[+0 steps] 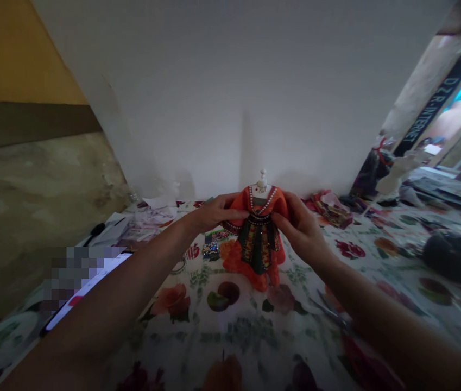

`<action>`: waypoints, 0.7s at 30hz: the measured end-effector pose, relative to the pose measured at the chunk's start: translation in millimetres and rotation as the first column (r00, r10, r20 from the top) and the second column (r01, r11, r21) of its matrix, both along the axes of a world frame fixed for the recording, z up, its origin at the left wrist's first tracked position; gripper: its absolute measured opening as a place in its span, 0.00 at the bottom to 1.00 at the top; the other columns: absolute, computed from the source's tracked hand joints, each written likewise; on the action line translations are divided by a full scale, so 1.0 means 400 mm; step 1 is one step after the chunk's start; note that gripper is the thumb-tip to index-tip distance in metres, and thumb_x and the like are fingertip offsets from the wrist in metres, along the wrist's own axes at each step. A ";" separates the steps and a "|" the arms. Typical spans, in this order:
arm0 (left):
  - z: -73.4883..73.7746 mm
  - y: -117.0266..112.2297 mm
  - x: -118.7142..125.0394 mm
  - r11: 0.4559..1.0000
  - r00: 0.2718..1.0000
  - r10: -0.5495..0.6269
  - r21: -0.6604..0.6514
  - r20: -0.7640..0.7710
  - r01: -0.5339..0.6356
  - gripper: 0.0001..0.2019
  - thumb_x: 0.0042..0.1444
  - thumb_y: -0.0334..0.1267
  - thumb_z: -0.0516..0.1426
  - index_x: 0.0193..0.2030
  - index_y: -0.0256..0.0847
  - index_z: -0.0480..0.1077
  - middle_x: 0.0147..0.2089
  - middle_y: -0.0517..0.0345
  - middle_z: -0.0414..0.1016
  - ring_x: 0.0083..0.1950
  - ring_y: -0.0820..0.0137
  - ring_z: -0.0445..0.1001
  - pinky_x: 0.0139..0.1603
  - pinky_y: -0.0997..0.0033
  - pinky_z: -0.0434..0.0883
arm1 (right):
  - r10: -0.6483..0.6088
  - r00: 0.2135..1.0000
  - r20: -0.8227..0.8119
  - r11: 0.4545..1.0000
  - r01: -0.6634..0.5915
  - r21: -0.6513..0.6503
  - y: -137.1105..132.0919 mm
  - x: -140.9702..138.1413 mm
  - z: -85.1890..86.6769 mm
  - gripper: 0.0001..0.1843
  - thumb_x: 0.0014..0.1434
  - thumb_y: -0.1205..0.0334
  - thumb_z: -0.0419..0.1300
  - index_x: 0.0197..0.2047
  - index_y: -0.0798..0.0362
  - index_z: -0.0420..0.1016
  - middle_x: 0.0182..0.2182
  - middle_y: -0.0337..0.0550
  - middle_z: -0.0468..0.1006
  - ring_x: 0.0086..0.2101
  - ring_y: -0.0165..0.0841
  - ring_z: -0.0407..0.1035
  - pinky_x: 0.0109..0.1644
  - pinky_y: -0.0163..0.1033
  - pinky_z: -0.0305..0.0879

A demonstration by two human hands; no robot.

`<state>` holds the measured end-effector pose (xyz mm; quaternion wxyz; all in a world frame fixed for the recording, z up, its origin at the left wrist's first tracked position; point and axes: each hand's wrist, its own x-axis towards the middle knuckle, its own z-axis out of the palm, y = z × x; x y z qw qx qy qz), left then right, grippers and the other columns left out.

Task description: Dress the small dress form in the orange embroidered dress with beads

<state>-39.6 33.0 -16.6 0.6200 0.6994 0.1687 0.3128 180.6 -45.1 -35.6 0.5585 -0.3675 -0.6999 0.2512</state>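
Observation:
A small white mannequin bust [261,182] stands at the middle of a flower-patterned table [230,326], wearing an orange doll dress [254,244] with a black and patterned front panel. My left hand [214,213] grips the dress at its left shoulder and waist, fingers closed on the cloth. My right hand [301,225] holds the dress on its right side, fingers pinched at the waist trim.
A phone or tablet [87,285] lies at the left table edge. Fabric scraps [330,209] and sequin pieces [212,247] lie behind the dress. Scissors [332,312] lie under my right forearm. A second pale bust [395,174] and dark cloth [456,255] are at the right. A white wall stands behind.

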 end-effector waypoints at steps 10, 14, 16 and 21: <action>-0.010 -0.007 -0.014 0.997 0.998 0.058 -0.056 -0.022 -0.059 0.23 0.52 0.42 0.69 0.53 0.37 0.74 0.48 0.47 0.80 0.44 0.66 0.79 0.42 0.70 0.75 | 0.031 0.999 -0.027 0.999 -0.032 -0.044 -0.009 0.001 -0.011 0.20 0.65 0.51 0.61 0.59 0.43 0.70 0.49 0.42 0.76 0.46 0.40 0.69 0.53 0.48 0.66; -0.010 -0.017 0.004 0.999 0.999 0.021 0.029 -0.033 -0.020 0.24 0.50 0.41 0.70 0.54 0.39 0.74 0.49 0.50 0.80 0.45 0.65 0.78 0.45 0.67 0.75 | -0.013 1.000 0.021 0.999 0.014 -0.036 -0.006 0.003 -0.014 0.20 0.64 0.50 0.63 0.58 0.44 0.72 0.45 0.42 0.76 0.43 0.40 0.68 0.49 0.47 0.67; -0.012 -0.022 0.013 0.997 0.998 0.026 0.072 -0.050 -0.022 0.25 0.49 0.40 0.71 0.54 0.39 0.74 0.48 0.51 0.80 0.44 0.65 0.78 0.45 0.66 0.75 | -0.029 0.999 0.040 0.999 0.030 -0.036 -0.005 0.005 -0.015 0.20 0.64 0.50 0.62 0.58 0.44 0.72 0.44 0.43 0.76 0.42 0.40 0.68 0.48 0.47 0.67; -0.018 -0.030 0.033 0.986 0.994 0.108 0.131 -0.018 -0.104 0.23 0.48 0.40 0.72 0.51 0.39 0.74 0.46 0.54 0.79 0.44 0.68 0.77 0.46 0.68 0.74 | -0.013 0.999 0.045 1.000 0.014 -0.022 -0.004 0.006 -0.020 0.20 0.64 0.51 0.62 0.57 0.46 0.72 0.44 0.43 0.76 0.41 0.39 0.68 0.48 0.46 0.67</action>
